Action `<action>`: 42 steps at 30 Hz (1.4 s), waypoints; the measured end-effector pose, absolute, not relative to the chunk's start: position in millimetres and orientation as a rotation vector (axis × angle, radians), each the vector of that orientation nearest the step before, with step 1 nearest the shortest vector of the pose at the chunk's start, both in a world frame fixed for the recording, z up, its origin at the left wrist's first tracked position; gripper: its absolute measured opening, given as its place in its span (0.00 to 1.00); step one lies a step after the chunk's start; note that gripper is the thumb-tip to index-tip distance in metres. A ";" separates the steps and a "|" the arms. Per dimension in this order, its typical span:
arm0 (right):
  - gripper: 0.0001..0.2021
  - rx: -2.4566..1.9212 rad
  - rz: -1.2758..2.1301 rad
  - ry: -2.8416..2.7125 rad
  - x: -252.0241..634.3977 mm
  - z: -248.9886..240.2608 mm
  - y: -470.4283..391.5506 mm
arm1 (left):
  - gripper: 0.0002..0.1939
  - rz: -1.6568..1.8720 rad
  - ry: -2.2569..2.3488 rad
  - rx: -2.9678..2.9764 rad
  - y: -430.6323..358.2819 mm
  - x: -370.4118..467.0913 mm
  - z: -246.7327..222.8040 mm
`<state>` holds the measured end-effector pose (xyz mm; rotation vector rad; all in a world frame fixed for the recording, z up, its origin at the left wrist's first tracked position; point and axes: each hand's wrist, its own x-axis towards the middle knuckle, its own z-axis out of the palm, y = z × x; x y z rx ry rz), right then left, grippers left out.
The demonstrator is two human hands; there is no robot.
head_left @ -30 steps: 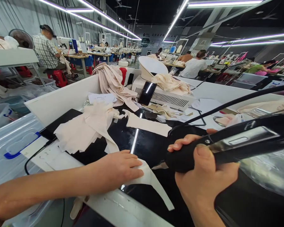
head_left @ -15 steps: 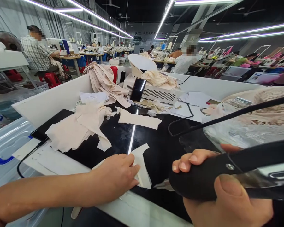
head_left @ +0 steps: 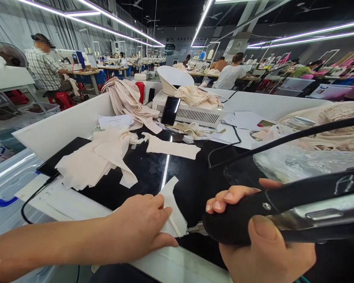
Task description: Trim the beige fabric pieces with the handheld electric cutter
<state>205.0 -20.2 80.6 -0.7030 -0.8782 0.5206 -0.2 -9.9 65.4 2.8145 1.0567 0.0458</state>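
Observation:
My left hand (head_left: 143, 228) is closed over a small cream fabric piece (head_left: 174, 212) at the near edge of the shiny black work surface. Its thumb and fingers press along the left side of the piece. My right hand (head_left: 262, 243) is wrapped round a black-handled tool (head_left: 238, 216) with a metal strip along its side. Its pointed metal tip (head_left: 199, 228) is at the lower right edge of the fabric piece; whether they touch I cannot tell. Farther back, a cream fabric strip (head_left: 172, 147) lies flat. Left of it is a pile of cream pieces (head_left: 91, 161).
A thick black cord (head_left: 283, 141) loops above the surface at right. Behind stand a phone (head_left: 170, 111), a white vented box (head_left: 199, 114) and draped fabric (head_left: 124, 98). Plastic bags (head_left: 295, 161) lie at right. A low white wall (head_left: 44, 131) edges the table. Co-workers sit beyond.
My right hand and the tool have shifted left, bringing the tip near the fabric piece's edge. My left thumb has stretched farther right. The piece's upper end has moved slightly left.

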 end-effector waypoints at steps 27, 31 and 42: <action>0.21 -0.740 0.524 -0.864 204.8 75.2 -22.1 | 0.12 0.843 0.496 3.248 -2.8 -1.6 25.9; 0.21 -0.730 0.513 -0.870 204.2 78.0 -21.6 | 0.15 0.763 0.502 3.236 -2.2 0.7 23.5; 0.22 -0.732 0.540 -0.862 205.6 76.6 -22.2 | 0.12 0.634 0.551 3.208 -4.6 -2.7 17.0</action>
